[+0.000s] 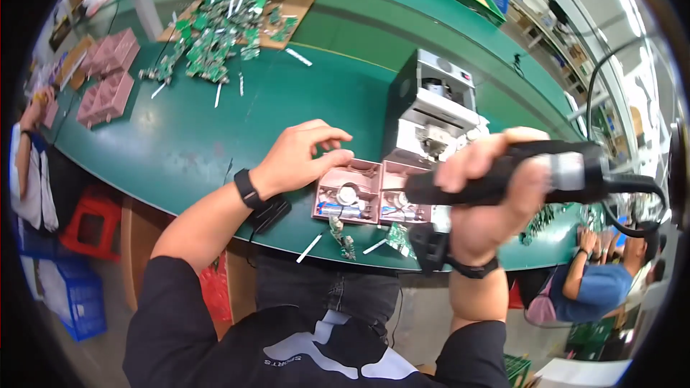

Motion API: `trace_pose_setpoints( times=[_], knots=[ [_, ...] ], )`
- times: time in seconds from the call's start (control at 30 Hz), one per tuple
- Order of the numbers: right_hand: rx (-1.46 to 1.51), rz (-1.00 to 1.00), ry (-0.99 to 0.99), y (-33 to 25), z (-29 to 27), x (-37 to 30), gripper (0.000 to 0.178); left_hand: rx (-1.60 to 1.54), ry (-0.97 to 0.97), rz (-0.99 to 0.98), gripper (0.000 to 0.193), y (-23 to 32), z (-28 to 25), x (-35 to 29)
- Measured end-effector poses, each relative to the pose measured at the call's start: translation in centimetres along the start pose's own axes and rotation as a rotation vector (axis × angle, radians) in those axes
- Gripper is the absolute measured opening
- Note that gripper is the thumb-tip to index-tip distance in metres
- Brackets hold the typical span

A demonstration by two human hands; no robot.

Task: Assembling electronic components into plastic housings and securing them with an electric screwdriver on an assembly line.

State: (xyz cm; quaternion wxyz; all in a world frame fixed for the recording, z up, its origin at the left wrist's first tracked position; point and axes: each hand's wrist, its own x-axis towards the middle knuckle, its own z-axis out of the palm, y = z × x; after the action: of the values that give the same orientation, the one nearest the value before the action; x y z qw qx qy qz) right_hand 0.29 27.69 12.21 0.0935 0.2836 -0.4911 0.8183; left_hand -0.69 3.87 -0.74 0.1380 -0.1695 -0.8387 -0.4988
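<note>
My right hand (496,190) is wrapped round a black electric screwdriver (535,169), a thick cylinder with a cable at its right end. It is raised above the bench and points left; its tip is hard to make out. My left hand (302,154) has its fingers apart, and its thumb lies at the upper left edge of a pink plastic case (348,167). Inside that case are a round white part (348,195) and a blue cylinder (338,210). A second pink case (397,172) adjoins it on the right, partly hidden by the screwdriver.
A grey and black machine (410,100) stands behind the cases. Green circuit boards (215,43) are heaped at the back left, near pink cases (106,98). Small boards (343,238) lie at the front edge. Co-workers sit at left and right (596,284).
</note>
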Motion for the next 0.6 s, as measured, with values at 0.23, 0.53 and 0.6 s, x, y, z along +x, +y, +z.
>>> trace_pose_setpoints(
  times=[0.23,0.53,0.6],
  knots=[
    [-0.424,-0.033,0.199,-4.0,-11.3,-1.0,0.031,0.300,-0.163,0.074,0.033,8.8,1.7,-0.1],
    [-0.340,0.462,0.368,1.1,-17.1,-2.5,0.032,0.880,-0.366,-0.047,0.050,9.4,7.5,-0.3],
    [-0.339,0.494,0.355,2.4,-17.9,-2.8,0.038,0.862,-0.295,-0.076,0.045,9.1,7.8,-0.2]
  ],
)
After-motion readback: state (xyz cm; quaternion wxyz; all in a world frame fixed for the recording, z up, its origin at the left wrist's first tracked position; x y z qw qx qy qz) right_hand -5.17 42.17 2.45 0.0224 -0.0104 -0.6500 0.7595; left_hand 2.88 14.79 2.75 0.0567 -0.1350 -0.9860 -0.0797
